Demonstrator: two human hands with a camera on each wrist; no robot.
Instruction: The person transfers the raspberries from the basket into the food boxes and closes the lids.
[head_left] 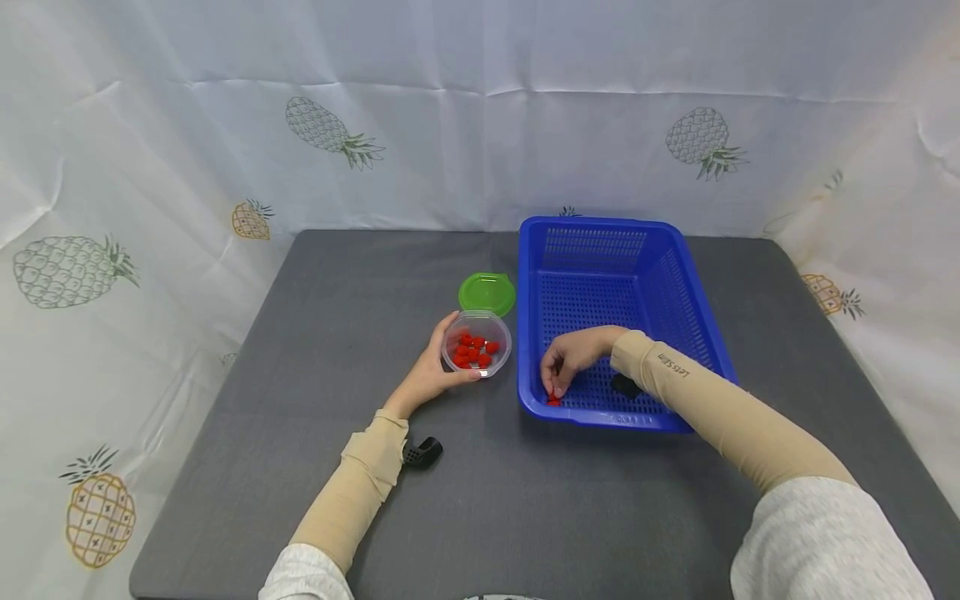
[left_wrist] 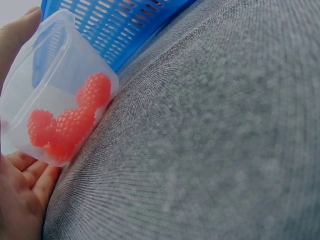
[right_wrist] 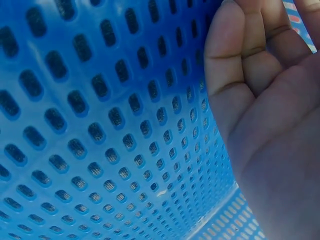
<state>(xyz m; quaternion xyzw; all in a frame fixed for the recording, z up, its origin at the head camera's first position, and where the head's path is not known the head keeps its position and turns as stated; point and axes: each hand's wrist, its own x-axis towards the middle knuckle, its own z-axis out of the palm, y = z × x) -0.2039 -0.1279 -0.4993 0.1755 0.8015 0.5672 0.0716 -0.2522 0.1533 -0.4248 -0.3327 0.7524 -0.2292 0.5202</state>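
Observation:
My left hand [head_left: 429, 373] holds a clear round plastic container [head_left: 504, 330] on the table, thumb on the near side and fingers round the far side. Several red raspberries [head_left: 477, 353] lie inside; the left wrist view shows the bumpy raspberries [left_wrist: 75, 125] through the wall. Reaching down into a blue perforated basket [head_left: 529, 333], my right hand [head_left: 579, 357] pinches at a red raspberry [head_left: 553, 402] in the near left corner. Its curled fingers partly cover the fruit. In the right wrist view the fingertips are cut off by the frame.
A green lid [head_left: 487, 294] lies just behind the container. Beneath my right wrist is a small black object [head_left: 625, 386], probably the wrist camera's mount. Another black piece [head_left: 423, 452] shows beside my left wrist. A pineapple-print curtain [head_left: 480, 158] hangs behind the grey table [head_left: 345, 333].

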